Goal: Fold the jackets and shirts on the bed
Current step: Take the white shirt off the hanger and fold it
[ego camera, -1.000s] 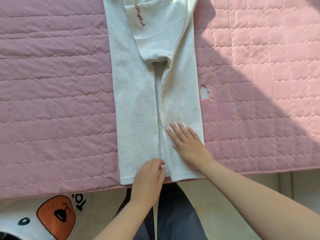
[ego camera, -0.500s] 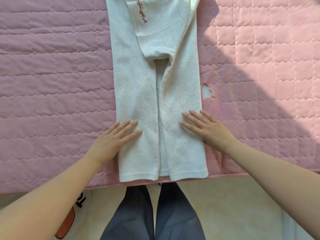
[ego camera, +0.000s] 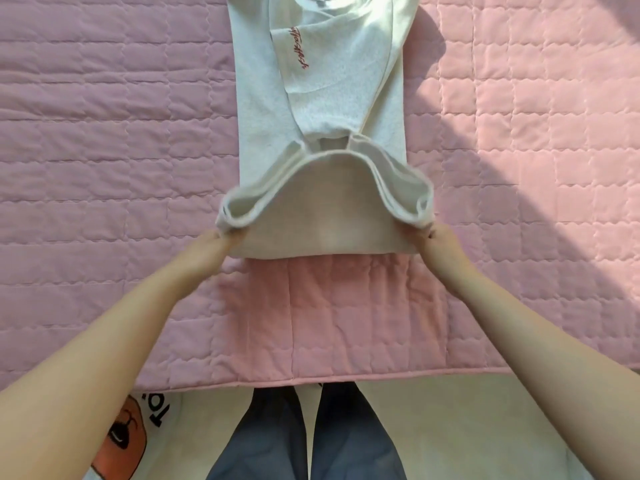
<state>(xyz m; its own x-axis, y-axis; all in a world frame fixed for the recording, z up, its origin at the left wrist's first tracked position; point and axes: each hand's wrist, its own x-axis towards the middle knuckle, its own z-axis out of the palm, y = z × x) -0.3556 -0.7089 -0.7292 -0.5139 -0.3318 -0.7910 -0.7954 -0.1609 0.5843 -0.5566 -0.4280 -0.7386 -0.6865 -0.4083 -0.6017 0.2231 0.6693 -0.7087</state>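
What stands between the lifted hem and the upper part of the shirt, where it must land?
Nothing visible. The left hand and right hand pinch the hem corners; the shirt beyond lies flat on the quilt, with only its own folded sleeve on it.

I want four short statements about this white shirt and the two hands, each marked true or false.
1. The left hand and the right hand each grip a corner of the lower hem of the white fleece shirt. True.
2. That hem lies flat on the pink quilted bedspread. False: it is held up off it.
3. The shirt bears red script lettering. True.
4. The shirt is dark blue. False: it is white.
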